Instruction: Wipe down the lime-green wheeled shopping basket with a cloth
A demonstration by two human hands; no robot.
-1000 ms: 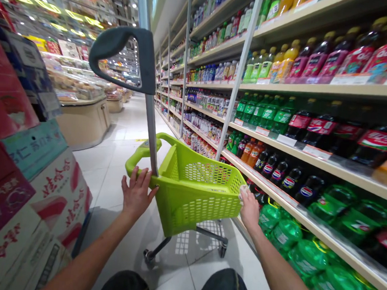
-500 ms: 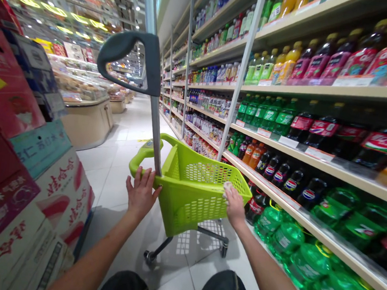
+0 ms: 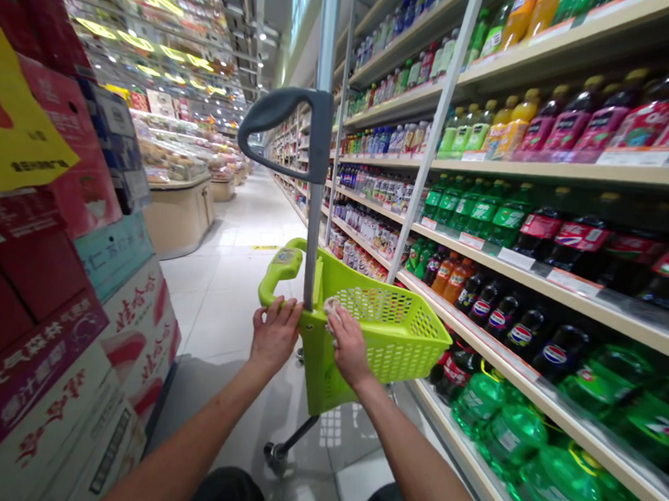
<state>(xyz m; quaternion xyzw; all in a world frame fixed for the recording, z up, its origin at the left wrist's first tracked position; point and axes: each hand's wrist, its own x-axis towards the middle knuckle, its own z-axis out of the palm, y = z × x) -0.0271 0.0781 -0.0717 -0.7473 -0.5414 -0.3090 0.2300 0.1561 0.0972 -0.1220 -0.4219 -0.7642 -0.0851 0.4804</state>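
Observation:
A lime-green shopping cart (image 3: 384, 355) with perforated sides stands in front of me, a grey pole rising from it and a dark grey loop handle (image 3: 289, 131) on that pole. My left hand (image 3: 274, 334) grips the cart's rim at the near corner, just below the green push handle (image 3: 271, 276), with its fingers over the edge. In my right hand (image 3: 348, 348) is a crumpled white cloth (image 3: 333, 312), pressed against the cart's top rim just right of the pole. Part of the cloth is hidden by the fingers.
Drink shelves (image 3: 519, 257) line the right side close to the cart, with large green bottles (image 3: 554, 468) on the lowest level. Stacked cartons (image 3: 31, 350) rise on the left. A tiled aisle (image 3: 229, 265) runs ahead past a bakery-like counter (image 3: 178, 215).
My right hand has slid the cloth along the rim from the cart's far right end to beside the pole. The left hand stays at the corner. My view has turned slightly left.

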